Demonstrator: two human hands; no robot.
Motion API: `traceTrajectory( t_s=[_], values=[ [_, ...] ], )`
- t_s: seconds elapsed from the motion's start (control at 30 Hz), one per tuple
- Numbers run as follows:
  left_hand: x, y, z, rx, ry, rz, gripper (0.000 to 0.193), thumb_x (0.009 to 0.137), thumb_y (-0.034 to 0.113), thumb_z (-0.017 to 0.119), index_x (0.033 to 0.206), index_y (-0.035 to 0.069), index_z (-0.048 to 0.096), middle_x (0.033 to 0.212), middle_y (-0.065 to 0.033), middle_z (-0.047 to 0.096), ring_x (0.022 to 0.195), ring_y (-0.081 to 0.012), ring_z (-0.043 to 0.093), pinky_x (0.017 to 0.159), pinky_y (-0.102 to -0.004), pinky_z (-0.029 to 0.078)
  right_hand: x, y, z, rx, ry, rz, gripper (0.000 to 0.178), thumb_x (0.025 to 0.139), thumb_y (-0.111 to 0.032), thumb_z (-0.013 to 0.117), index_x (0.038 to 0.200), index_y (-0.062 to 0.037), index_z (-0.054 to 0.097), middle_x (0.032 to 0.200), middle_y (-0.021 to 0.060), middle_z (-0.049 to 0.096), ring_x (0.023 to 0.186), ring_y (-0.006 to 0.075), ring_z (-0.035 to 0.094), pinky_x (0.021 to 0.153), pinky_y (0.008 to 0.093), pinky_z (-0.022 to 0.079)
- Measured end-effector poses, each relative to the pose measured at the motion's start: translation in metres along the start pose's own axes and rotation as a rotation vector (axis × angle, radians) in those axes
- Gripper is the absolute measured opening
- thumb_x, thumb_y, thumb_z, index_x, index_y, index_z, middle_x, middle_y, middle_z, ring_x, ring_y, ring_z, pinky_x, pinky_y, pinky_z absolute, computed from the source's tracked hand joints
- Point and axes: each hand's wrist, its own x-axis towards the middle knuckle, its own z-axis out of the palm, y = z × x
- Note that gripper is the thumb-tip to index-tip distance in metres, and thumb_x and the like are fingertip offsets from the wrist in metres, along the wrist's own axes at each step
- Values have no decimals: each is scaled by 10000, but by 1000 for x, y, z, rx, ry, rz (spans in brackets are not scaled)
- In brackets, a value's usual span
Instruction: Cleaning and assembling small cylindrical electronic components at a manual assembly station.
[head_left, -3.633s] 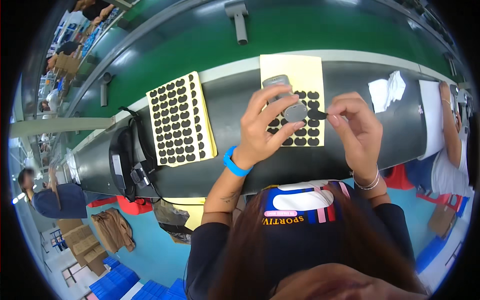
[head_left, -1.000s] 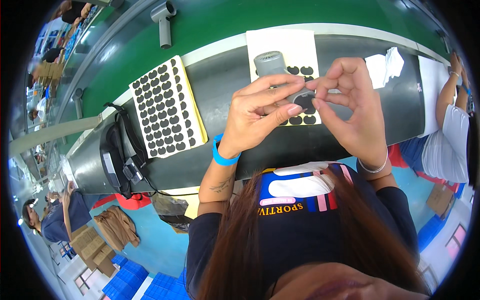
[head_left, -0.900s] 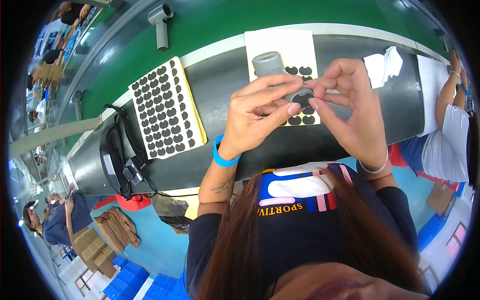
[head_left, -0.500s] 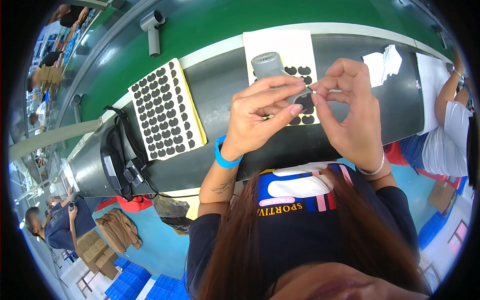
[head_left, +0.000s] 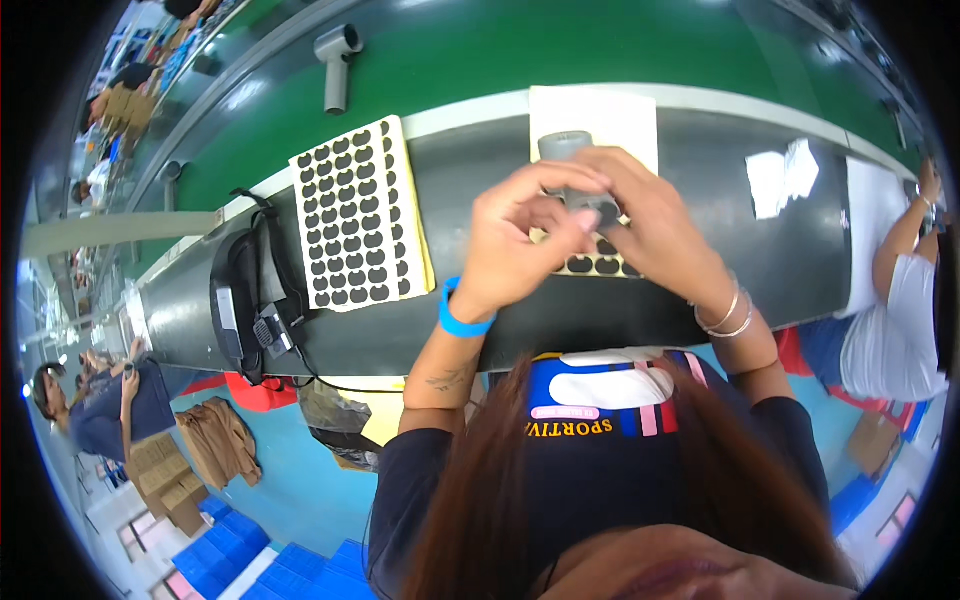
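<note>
A grey hair dryer (head_left: 566, 145) with a round barrel is held above the bench, its dark handle end facing me. My left hand (head_left: 530, 235) closes around the handle from the left, thumb near its end. From the right, my right hand (head_left: 655, 220) curls over the same handle; its fingertips are partly hidden and blurred. Beneath the hands lies a pale sheet (head_left: 600, 110) with dark rounded stickers, a few showing below my fingers. Whether a loose sticker is between my fingers cannot be made out.
Left of my hands lies a stack of sticker sheets (head_left: 350, 220), then a black strapped device (head_left: 238, 300) with a cable. Another grey hair dryer (head_left: 338, 70) rests on the green belt (head_left: 450, 50). Crumpled white paper (head_left: 782, 178) lies right, near a co-worker (head_left: 895, 310).
My right hand has moved from a raised pinch beside the handle to curling over it, closer to my left hand. The view has shifted slightly.
</note>
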Motion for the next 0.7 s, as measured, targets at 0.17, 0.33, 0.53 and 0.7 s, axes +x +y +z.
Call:
traceTrajectory(
  t_s=[0.17, 0.33, 0.53, 0.7],
  values=[
    [-2, -4, -7, 262, 121, 117, 174, 782, -28, 717, 908, 11, 604, 977, -54, 629, 621, -30, 564, 444, -152, 418, 13, 1, 14, -156, -67, -49, 447, 691, 92, 561, 1126, -12, 556, 1144, 135, 585, 997, 365, 590, 797, 408, 502],
    [3, -15, -10, -149, 257, 47, 159, 833, 50, 690, 962, 11, 606, 1019, -85, 641, 525, -29, 543, 451, -168, 438, 48, 29, -4, -393, -67, -176, 530, 654, 185, 477, 1115, -55, 578, 1208, 114, 571, 1040, 345, 591, 845, 418, 494],
    [8, -37, -33, 811, -132, 74, 592, 697, 229, 807, 1220, 79, 572, 1377, -150, 467, 1272, -344, 442, 1046, -450, 371, 131, 180, -56, -870, 76, -241, 445, 723, 133, 495, 1135, -26, 549, 1283, 132, 509, 1012, 338, 564, 896, 400, 460],
    [0, -60, -36, 1149, -340, -32, 939, 602, 401, 840, 1398, 135, 418, 1509, -168, 244, 1414, -413, 137, 1108, -628, 73, 112, 180, -62, -780, 92, -137, 515, 757, 98, 537, 1250, -52, 523, 1380, 135, 463, 1122, 336, 548, 963, 394, 453]
  ],
)
